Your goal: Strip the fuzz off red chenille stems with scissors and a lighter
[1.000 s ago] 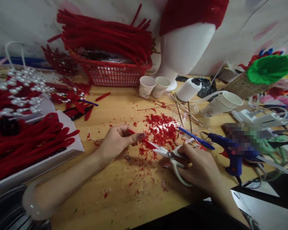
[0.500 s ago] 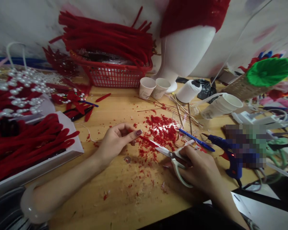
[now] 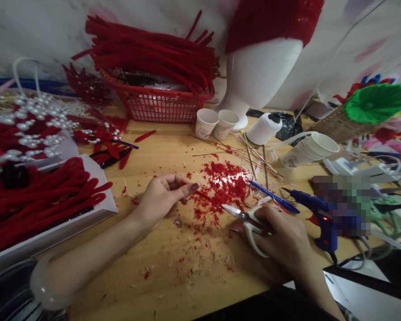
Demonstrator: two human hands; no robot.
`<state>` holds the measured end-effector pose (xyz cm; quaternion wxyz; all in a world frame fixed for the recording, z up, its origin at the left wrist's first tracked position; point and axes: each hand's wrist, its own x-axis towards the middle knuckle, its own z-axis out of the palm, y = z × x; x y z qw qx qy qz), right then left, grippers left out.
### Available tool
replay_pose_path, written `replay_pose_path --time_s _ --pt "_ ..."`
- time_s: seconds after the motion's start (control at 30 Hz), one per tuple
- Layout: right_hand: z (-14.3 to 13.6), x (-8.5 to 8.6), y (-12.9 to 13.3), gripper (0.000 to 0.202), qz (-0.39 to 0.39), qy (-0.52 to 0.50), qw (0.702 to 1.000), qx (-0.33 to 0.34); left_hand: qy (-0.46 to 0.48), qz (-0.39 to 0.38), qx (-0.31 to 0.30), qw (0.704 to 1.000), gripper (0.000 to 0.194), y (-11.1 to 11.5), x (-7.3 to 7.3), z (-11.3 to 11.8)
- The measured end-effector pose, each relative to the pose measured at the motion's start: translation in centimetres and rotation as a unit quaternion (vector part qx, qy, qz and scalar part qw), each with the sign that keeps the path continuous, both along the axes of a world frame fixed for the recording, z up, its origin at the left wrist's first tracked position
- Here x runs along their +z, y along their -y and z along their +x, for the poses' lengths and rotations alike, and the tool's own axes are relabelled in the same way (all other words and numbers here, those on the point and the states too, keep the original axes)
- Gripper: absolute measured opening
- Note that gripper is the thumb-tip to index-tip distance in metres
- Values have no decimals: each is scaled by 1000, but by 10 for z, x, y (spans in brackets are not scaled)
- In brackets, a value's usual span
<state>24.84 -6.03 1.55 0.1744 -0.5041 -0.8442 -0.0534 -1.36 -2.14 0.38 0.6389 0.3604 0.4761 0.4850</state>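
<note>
Between thumb and fingers, my left hand (image 3: 169, 191) pinches a thin red fuzzy strip (image 3: 204, 195), much like a trimmed pipe cleaner, that points right. My right hand (image 3: 284, 234) has its fingers in the handles of a pair of scissors (image 3: 245, 217) with pale green grips. The blade tips sit close to the strip's free end; whether they touch it I cannot tell. Behind and below the strip, red fuzz clippings (image 3: 223, 178) lie heaped and scattered on the wooden table (image 3: 120, 276).
A blue pen (image 3: 274, 196) and a blue glue gun (image 3: 321, 214) lie to the right. At the back stand a red basket (image 3: 163, 107), paper cups (image 3: 207, 122), a thread spool (image 3: 264, 128) and a white mannequin head (image 3: 263, 73). Red fuzzy stems (image 3: 50, 200) fill a white box at left.
The scissors have shifted slightly right, away from my left hand, and their tips have drawn back along the strip. My left hand keeps its pinch. The whole view has shifted slightly.
</note>
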Motion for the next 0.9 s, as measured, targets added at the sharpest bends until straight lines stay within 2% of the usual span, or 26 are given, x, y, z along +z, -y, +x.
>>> replay_pose_path --time_s 0.27,0.47,0.57,0.7,0.8,0.83,0.9 --pt "6 13 -3 23 -47 -47 997 -45 1 -7 8 1000 34 -1 -4 -2" --pt "18 38 4 24 -71 -45 994 -73 8 11 0 1000 38 -3 -7 -3" --pt "15 47 6 25 -54 -71 993 -78 13 24 -43 999 37 -2 -5 -3" --pt "-3 44 -6 24 -26 -93 994 -43 -10 53 -131 990 29 1 -1 -6" --pt "-18 45 -21 9 -93 36 995 6 -6 57 -150 987 26 3 0 -9" --pt "-22 47 -25 7 -93 65 994 -1 0 57 -151 987 26 4 -1 -10" --pt "-28 52 -31 8 -70 60 995 -23 13 61 -149 987 25 4 -2 -12"
